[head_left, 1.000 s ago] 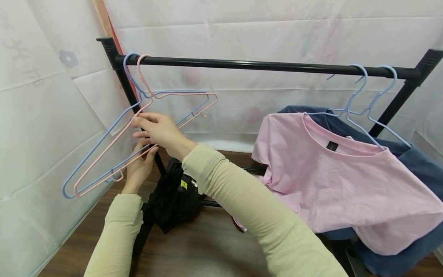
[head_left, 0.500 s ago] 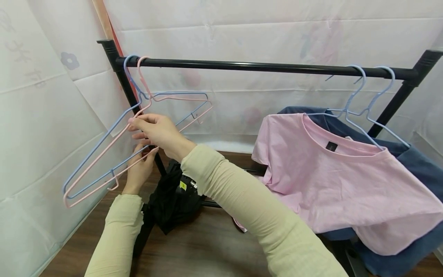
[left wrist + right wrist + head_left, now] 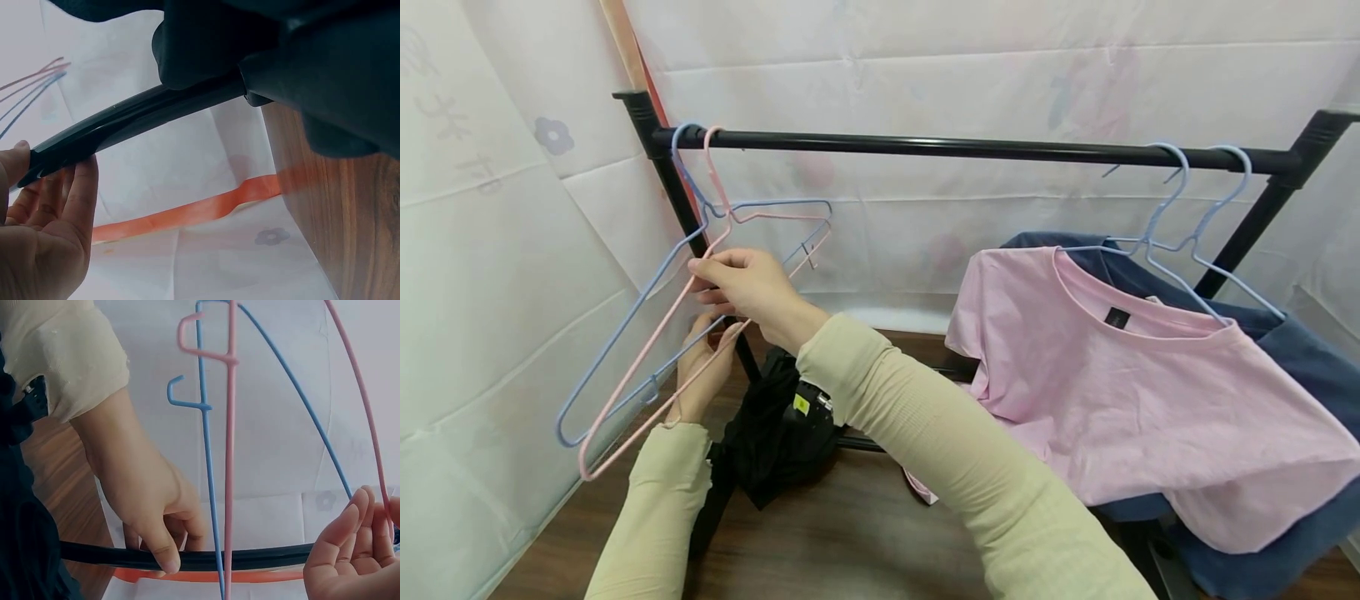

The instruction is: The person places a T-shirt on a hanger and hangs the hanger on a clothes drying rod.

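Note:
My right hand [image 3: 752,292] pinches the upper arm of a pink wire hanger [image 3: 230,456]. That hanger's hook sits over the black top rail [image 3: 925,146], near its left end. Beside it hangs a blue wire hanger [image 3: 209,456], behind the pink one in the head view. Lower down, my left hand [image 3: 703,352] is behind the hangers' bottom bars. In the left wrist view the left hand [image 3: 47,237] grips the rack's black side post [image 3: 137,122], thumb on one side and fingers on the other.
A pink T-shirt [image 3: 1150,400] and a dark blue garment [image 3: 1315,358] hang on blue hangers at the rail's right end. A black bundle [image 3: 775,442] is low on the rack's left post. White printed sheets [image 3: 895,92] line the back and left, above a brown wood-grain surface [image 3: 820,533].
The pink hanger's left end has swung down and toward me, away from the blue one. Both hangers' right ends have drawn inward. My hands have barely moved.

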A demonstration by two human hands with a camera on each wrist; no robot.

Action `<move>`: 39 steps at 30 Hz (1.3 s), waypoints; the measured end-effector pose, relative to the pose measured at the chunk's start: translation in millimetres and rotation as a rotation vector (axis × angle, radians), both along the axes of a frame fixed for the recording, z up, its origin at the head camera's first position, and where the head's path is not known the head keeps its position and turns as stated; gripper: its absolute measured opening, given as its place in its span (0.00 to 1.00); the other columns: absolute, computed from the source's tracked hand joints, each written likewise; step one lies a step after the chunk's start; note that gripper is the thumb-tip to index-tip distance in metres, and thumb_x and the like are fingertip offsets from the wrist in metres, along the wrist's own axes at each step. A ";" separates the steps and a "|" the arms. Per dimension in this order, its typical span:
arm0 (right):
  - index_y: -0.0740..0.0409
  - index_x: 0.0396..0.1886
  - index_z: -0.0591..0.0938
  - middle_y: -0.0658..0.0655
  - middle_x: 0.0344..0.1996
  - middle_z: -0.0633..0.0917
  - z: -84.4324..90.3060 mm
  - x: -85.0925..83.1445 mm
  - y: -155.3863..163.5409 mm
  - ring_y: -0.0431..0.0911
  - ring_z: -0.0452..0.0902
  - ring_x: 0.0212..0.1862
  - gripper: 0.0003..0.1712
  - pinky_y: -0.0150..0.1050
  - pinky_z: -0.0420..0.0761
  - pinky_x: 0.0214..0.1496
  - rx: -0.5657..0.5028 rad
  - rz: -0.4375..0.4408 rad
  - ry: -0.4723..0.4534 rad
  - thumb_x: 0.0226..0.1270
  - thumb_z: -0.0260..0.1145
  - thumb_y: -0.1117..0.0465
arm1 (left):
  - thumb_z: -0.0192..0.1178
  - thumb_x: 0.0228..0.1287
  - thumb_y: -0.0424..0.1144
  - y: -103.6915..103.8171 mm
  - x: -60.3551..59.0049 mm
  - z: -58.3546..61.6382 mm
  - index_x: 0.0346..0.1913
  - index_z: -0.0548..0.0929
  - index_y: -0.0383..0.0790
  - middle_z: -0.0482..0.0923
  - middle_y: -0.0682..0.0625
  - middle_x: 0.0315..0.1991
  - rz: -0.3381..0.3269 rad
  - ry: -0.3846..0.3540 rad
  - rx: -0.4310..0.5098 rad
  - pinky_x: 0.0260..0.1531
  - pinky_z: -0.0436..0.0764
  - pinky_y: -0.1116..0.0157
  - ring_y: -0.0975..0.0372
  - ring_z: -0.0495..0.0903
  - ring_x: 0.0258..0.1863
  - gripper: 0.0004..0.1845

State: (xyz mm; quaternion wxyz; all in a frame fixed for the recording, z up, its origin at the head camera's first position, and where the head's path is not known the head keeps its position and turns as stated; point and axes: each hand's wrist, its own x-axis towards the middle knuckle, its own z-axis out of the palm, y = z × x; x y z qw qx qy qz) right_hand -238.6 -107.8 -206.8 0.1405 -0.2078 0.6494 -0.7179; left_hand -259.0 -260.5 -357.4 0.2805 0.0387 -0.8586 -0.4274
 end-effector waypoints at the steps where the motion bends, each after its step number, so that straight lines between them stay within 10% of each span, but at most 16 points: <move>1: 0.63 0.38 0.85 0.52 0.27 0.86 -0.6 -0.2 0.9 0.35 0.79 0.26 0.13 0.35 0.85 0.37 0.008 -0.005 -0.005 0.69 0.65 0.57 | 0.52 0.74 0.51 1.6 1.4 0.9 0.63 0.72 0.38 0.76 0.36 0.52 -0.001 0.015 -0.008 0.44 0.71 0.61 0.51 0.75 0.47 0.24; 10: 0.62 0.34 0.86 0.48 0.22 0.82 -12.0 1.4 6.5 0.36 0.78 0.23 0.12 0.28 0.77 0.27 0.009 -0.018 -0.047 0.69 0.66 0.57 | 0.53 0.72 0.33 18.7 17.9 16.0 0.60 0.74 0.31 0.76 0.37 0.48 -0.079 0.164 0.062 0.42 0.68 0.75 0.66 0.71 0.43 0.17; 19: 0.63 0.38 0.84 0.49 0.24 0.83 -24.0 5.4 18.6 0.40 0.80 0.27 0.09 0.50 0.84 0.49 -0.041 0.048 0.011 0.70 0.65 0.60 | 0.51 0.71 0.40 1.3 6.3 -1.2 0.59 0.74 0.31 0.77 0.36 0.45 -0.011 0.125 -0.027 0.39 0.71 0.66 0.53 0.75 0.41 0.19; 30: 0.64 0.41 0.83 0.64 0.33 0.88 -34.9 11.2 30.7 0.39 0.81 0.27 0.09 0.35 0.83 0.34 0.030 0.026 0.194 0.69 0.65 0.61 | 0.52 0.70 0.34 -10.9 -1.3 -9.2 0.64 0.72 0.38 0.78 0.40 0.47 -0.064 0.087 -0.053 0.37 0.68 0.78 0.75 0.70 0.36 0.20; 39: 0.68 0.41 0.83 0.66 0.32 0.87 -33.3 16.0 35.6 0.38 0.81 0.25 0.09 0.30 0.81 0.30 0.028 0.016 0.233 0.70 0.63 0.64 | 0.53 0.70 0.35 -5.4 -1.9 -4.5 0.57 0.74 0.29 0.78 0.31 0.46 0.002 0.073 -0.054 0.43 0.70 0.58 0.46 0.76 0.44 0.17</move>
